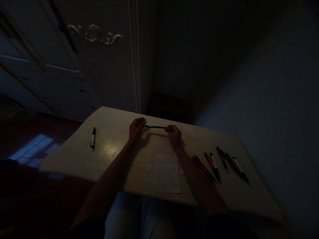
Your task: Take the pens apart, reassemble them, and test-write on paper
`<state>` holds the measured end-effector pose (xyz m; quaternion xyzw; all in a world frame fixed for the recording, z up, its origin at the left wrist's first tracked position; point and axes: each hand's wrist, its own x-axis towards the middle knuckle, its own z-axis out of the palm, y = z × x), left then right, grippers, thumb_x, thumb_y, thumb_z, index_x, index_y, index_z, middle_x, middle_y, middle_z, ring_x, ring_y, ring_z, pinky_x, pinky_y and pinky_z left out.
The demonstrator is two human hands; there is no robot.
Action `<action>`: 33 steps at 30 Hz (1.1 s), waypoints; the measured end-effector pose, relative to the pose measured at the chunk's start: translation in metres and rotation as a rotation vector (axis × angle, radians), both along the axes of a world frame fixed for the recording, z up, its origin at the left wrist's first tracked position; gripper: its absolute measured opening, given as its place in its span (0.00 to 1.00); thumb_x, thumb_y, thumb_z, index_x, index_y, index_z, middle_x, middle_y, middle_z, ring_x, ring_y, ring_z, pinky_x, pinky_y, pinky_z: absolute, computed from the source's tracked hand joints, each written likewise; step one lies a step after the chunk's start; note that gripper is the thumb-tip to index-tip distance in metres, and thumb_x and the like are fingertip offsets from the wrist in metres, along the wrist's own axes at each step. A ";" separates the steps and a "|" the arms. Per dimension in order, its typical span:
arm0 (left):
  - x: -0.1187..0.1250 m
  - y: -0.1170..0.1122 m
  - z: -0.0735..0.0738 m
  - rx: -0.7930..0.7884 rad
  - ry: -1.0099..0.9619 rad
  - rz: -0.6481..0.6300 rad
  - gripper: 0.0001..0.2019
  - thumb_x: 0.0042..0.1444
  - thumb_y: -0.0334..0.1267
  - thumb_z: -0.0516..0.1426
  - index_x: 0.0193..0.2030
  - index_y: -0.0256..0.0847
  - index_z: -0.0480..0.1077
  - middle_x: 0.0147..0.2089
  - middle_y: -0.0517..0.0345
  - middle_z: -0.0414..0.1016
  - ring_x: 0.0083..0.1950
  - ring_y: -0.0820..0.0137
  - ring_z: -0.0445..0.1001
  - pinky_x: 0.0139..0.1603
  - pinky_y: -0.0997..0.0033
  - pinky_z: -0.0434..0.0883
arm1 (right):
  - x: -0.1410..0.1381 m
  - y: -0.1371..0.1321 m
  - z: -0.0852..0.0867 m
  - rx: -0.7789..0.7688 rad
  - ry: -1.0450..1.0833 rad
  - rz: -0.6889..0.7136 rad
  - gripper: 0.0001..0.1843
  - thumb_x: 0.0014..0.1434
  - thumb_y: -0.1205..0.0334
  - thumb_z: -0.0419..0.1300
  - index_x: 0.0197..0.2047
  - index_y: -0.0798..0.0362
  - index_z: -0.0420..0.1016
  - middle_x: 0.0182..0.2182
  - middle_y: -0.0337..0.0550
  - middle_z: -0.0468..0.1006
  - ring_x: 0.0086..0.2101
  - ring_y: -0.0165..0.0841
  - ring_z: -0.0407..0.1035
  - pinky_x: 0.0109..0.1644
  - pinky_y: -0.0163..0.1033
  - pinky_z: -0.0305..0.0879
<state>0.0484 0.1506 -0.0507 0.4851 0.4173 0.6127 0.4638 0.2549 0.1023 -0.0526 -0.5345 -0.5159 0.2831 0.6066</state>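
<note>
A dark green pen (157,126) is held level above the far part of the table (119,116), one end in each hand. My left hand (136,128) pinches its left end, and my right hand (174,134) grips its right end with bent fingers. Just below the pen lies a sheet of paper (163,169) with faint writing on it. A second piece of paper shows slightly from beneath its right edge. The dim light hides the pen's finer details.
On the table's left lies a single black-and-white pen (93,138). Several pens, among them a red-and-white pen (211,162) and a blue pen (233,164), lie slanted at the right beside my forearm. A cabinet (107,79) stands behind; a wall (279,99) borders the right.
</note>
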 end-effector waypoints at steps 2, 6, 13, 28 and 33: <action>-0.002 -0.001 -0.001 0.008 0.155 0.069 0.17 0.52 0.50 0.63 0.42 0.40 0.75 0.40 0.50 0.79 0.42 0.61 0.77 0.43 0.62 0.73 | 0.000 -0.001 0.001 0.000 0.018 -0.002 0.11 0.54 0.53 0.62 0.32 0.51 0.73 0.28 0.40 0.77 0.32 0.35 0.72 0.41 0.40 0.68; -0.004 -0.009 0.001 0.111 0.491 0.123 0.13 0.56 0.49 0.60 0.33 0.42 0.77 0.31 0.53 0.78 0.35 0.63 0.73 0.40 0.65 0.69 | 0.001 -0.001 0.002 0.005 0.025 -0.012 0.10 0.55 0.52 0.61 0.32 0.51 0.73 0.27 0.40 0.77 0.32 0.35 0.72 0.41 0.41 0.68; 0.000 -0.015 0.008 0.086 0.457 -0.037 0.16 0.58 0.51 0.59 0.28 0.42 0.78 0.28 0.56 0.77 0.31 0.64 0.73 0.36 0.66 0.69 | 0.004 0.000 0.001 0.016 0.018 -0.030 0.11 0.57 0.52 0.61 0.32 0.51 0.73 0.27 0.40 0.77 0.32 0.35 0.72 0.42 0.40 0.68; -0.007 -0.014 0.002 0.053 0.212 -0.041 0.17 0.44 0.48 0.70 0.37 0.42 0.79 0.40 0.51 0.82 0.42 0.60 0.79 0.49 0.60 0.75 | 0.002 -0.002 -0.003 0.001 -0.123 -0.021 0.19 0.64 0.43 0.54 0.32 0.49 0.71 0.24 0.40 0.76 0.28 0.34 0.71 0.37 0.39 0.65; -0.004 -0.017 0.005 0.028 0.213 -0.051 0.17 0.43 0.48 0.71 0.36 0.41 0.79 0.38 0.51 0.82 0.41 0.60 0.80 0.50 0.58 0.76 | 0.003 -0.003 -0.005 -0.011 -0.208 -0.050 0.24 0.66 0.41 0.49 0.25 0.48 0.64 0.19 0.36 0.68 0.23 0.31 0.64 0.32 0.36 0.59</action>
